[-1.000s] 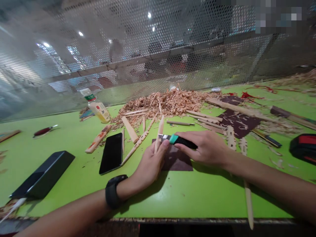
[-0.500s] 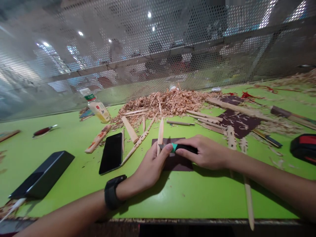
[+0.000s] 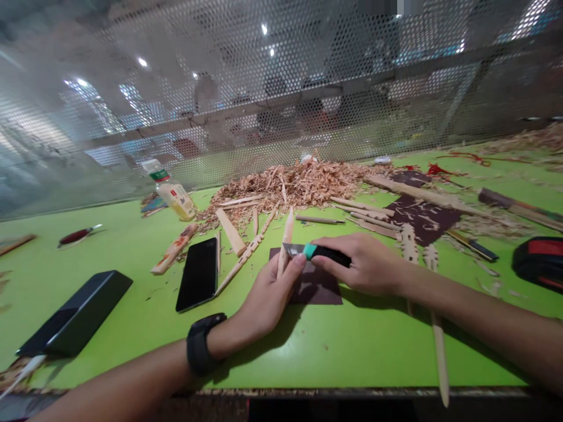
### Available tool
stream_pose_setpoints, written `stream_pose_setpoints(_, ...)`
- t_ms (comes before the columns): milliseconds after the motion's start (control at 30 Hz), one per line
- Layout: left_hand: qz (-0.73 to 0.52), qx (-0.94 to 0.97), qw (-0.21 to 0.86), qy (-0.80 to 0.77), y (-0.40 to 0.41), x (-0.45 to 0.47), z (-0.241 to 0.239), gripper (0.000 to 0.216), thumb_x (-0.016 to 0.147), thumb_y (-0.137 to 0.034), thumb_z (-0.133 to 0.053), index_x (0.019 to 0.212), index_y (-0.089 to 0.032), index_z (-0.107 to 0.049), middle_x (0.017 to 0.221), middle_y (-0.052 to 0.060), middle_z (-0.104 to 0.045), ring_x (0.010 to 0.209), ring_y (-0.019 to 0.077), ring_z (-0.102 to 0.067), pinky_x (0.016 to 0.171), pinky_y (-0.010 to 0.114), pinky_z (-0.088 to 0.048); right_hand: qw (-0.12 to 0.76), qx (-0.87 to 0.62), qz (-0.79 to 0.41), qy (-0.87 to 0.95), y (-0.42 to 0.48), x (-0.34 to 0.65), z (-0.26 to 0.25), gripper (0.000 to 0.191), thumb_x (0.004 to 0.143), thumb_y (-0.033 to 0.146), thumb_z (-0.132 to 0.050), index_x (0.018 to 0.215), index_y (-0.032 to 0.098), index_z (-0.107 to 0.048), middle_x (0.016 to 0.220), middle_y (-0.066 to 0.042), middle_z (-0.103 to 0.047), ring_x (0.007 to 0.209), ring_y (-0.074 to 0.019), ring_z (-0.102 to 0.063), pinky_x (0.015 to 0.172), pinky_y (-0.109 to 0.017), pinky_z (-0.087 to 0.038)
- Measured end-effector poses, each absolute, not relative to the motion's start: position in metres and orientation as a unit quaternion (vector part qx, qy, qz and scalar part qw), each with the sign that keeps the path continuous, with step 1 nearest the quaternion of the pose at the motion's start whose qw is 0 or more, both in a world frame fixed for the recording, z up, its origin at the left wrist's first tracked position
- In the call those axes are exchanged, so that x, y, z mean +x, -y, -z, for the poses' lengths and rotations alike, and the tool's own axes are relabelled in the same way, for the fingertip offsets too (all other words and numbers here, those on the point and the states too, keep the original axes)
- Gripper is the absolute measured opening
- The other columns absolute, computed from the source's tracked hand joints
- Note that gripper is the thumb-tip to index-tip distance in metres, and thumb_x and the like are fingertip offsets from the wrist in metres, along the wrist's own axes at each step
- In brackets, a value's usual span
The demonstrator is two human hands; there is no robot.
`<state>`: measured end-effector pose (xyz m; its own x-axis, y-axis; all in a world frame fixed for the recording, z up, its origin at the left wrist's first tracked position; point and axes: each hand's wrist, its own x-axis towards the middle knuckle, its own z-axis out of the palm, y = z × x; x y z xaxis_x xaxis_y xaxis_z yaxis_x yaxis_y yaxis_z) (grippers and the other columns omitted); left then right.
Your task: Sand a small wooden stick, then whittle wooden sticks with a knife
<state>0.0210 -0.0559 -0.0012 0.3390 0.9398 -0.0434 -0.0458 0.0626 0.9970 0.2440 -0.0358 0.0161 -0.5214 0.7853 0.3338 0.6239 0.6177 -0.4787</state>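
Observation:
My left hand (image 3: 269,293) is closed around a pale wooden stick (image 3: 287,234) with a pointed tip, held upright. A carving knife (image 3: 329,255) with a black and green handle is gripped in my right hand (image 3: 369,264). Its blade lies against the stick, just above my left thumb, which is close to the green collar. Beneath both hands, a dark brown sheet of sandpaper (image 3: 323,288) lies on the green table (image 3: 308,351).
A heap of wood shavings (image 3: 303,179) lies at the back by a perforated metal screen (image 3: 246,111). Left are a phone (image 3: 197,274), a bottle (image 3: 175,196) and a dark wedge-shaped device (image 3: 79,310). Carved sticks (image 3: 440,346) and a tape measure (image 3: 539,262) are on the right.
The knife blade has moved slightly up and left along the stick, and more of it shows above my left thumb. My left hand has barely moved.

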Motion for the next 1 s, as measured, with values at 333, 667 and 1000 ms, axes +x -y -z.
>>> stream_pose_setpoints(333,-0.42,0.524,0.641,-0.371,0.058,0.016,0.012,0.034,0.096,-0.05,-0.076,0.108,-0.019,-0.072,0.086,0.005,-0.068,0.091,0.0224,-0.065,0.078,0.032,-0.055,0.215,-0.366,-0.346,0.837,0.034,0.253,-0.022,0.041,0.107,0.052,-0.055,0.126,0.024,-0.078,0.128,-0.006,-0.08,0.103,-0.0238,-0.074,0.09,-0.032,-0.053)
stream_pose_setpoints(667,-0.424,0.522,0.645,-0.362,0.05,0.015,0.016,0.032,0.097,-0.051,-0.074,0.091,-0.02,-0.069,0.072,0.001,-0.06,0.072,0.0189,-0.057,0.062,0.029,-0.047,0.24,-0.423,-0.156,0.86,0.037,0.247,-0.018,0.039,0.104,0.051,-0.059,0.121,0.025,-0.081,0.112,-0.009,-0.084,0.085,-0.0261,-0.075,0.072,-0.034,-0.049)
stream_pose_setpoints(1000,-0.407,0.549,0.621,-0.385,0.054,0.014,0.009,0.036,0.095,-0.054,-0.075,0.088,-0.019,-0.066,0.072,-0.001,-0.057,0.069,0.0157,-0.053,0.063,0.028,-0.044,0.226,-0.371,-0.269,0.86,0.036,0.248,-0.019,0.041,0.107,0.05,-0.052,0.124,0.023,-0.079,0.119,-0.008,-0.082,0.092,-0.024,-0.075,0.081,-0.034,-0.053)
